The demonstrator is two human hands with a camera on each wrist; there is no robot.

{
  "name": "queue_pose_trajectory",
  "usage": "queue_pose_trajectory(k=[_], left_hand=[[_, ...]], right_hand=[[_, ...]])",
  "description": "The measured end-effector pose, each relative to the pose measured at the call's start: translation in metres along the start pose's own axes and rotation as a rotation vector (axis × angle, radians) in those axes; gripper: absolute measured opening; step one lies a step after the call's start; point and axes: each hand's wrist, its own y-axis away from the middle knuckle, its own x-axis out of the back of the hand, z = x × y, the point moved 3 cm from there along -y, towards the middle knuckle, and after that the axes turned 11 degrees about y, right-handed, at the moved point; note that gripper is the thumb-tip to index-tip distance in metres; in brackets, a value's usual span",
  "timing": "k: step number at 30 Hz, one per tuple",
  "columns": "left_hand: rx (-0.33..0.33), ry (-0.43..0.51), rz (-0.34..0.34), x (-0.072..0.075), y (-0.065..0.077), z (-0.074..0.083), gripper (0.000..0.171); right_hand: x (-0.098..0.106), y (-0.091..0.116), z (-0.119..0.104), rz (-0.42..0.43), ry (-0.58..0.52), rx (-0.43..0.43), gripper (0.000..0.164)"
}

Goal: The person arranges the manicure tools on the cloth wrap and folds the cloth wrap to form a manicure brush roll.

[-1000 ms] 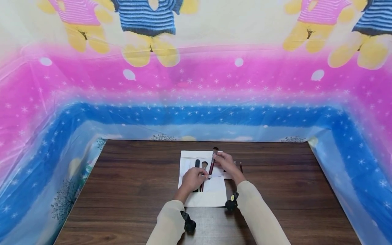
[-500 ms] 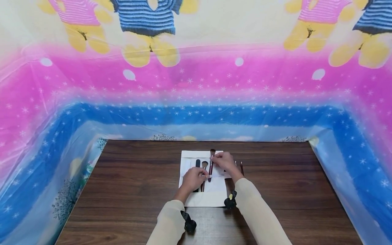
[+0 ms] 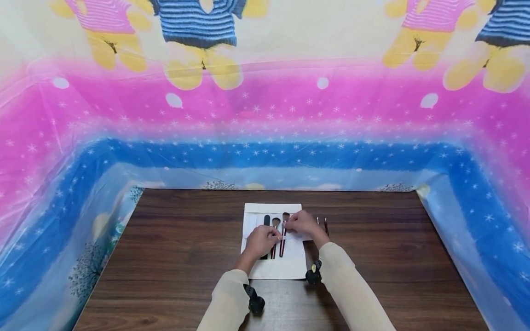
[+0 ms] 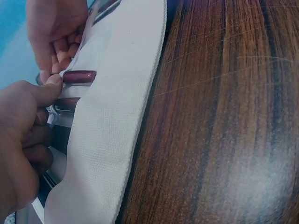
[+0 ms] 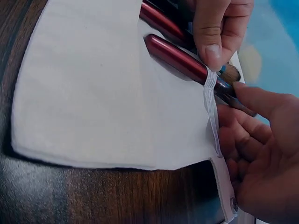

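A white cloth brush roll (image 3: 290, 270) lies spread on the table. My right hand (image 3: 305, 224) pinches a makeup brush (image 3: 282, 248) near its bristle end. The dark red handle (image 5: 180, 60) runs under a white elastic band (image 5: 211, 100), its tip pointing toward the roll's near flap. With thumb and fingers, my left hand (image 3: 261, 242) pinches the elastic beside that brush. Left of it, a second makeup brush (image 3: 276, 222) and a black flat-ended tool (image 3: 267, 220) sit in the roll, partly covered by the left hand.
Right of the roll, thin dark sticks (image 3: 326, 226) with pale tips show past the right wrist, partly hidden. A strap with a snap (image 5: 229, 196) extends from the roll's side. The brown wooden table (image 3: 182, 248) is bordered by a patterned cloth (image 3: 232, 156).
The right hand has drawn the brush toward me, so its handle has slid farther down through the elastic and its bristles sit lower. The left hand has stayed in place.
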Motion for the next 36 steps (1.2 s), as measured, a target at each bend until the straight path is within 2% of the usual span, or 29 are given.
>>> queue_pose_trajectory(k=[7, 15, 19, 30, 36], left_hand=[[0.010, 0.009, 0.006, 0.000, 0.001, 0.001, 0.012], [-0.010, -0.007, 0.016, 0.002, 0.003, 0.004, 0.011], [-0.006, -0.009, 0.015, 0.001, 0.004, 0.004, 0.011], [-0.003, -0.045, 0.026, -0.004, 0.002, 0.001, 0.010], [-0.005, -0.053, 0.025, -0.004, 0.002, 0.002, 0.011]], right_hand=[[-0.003, -0.002, 0.001, -0.047, 0.051, 0.042, 0.038], [-0.005, 0.000, -0.003, -0.088, 0.072, 0.099, 0.035], [-0.005, 0.002, -0.004, -0.103, 0.072, 0.101, 0.035], [-0.004, 0.004, 0.000, -0.047, 0.099, 0.103, 0.025], [-0.004, 0.000, 0.008, 0.012, 0.041, 0.111, 0.035]])
